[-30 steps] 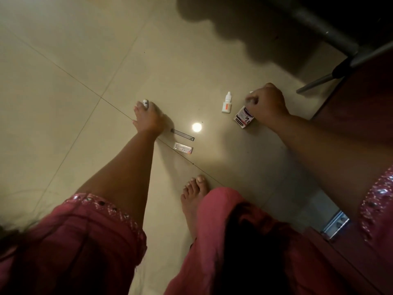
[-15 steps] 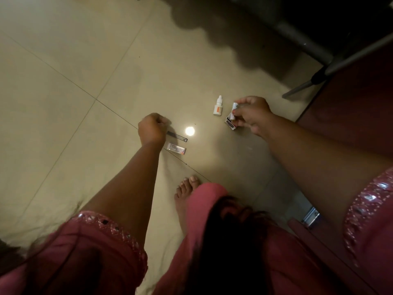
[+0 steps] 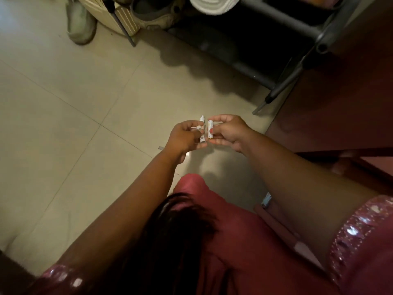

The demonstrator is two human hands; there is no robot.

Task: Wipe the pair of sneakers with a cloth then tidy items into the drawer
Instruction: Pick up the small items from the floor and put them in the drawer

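Holding small items above the tiled floor point(image 3: 63, 128) at the frame's centre, both hands sit close together. The left hand point(image 3: 182, 138) has its fingers curled round a white dropper bottle point(image 3: 202, 122), whose tip points to the top of the frame, with other small white pieces too blurred to name. The right hand point(image 3: 228, 133) pinches a small white box point(image 3: 210, 129) between thumb and fingers. A pale sneaker point(image 3: 80, 22) stands at the upper left beside a dark rack point(image 3: 297, 24) of shoes.
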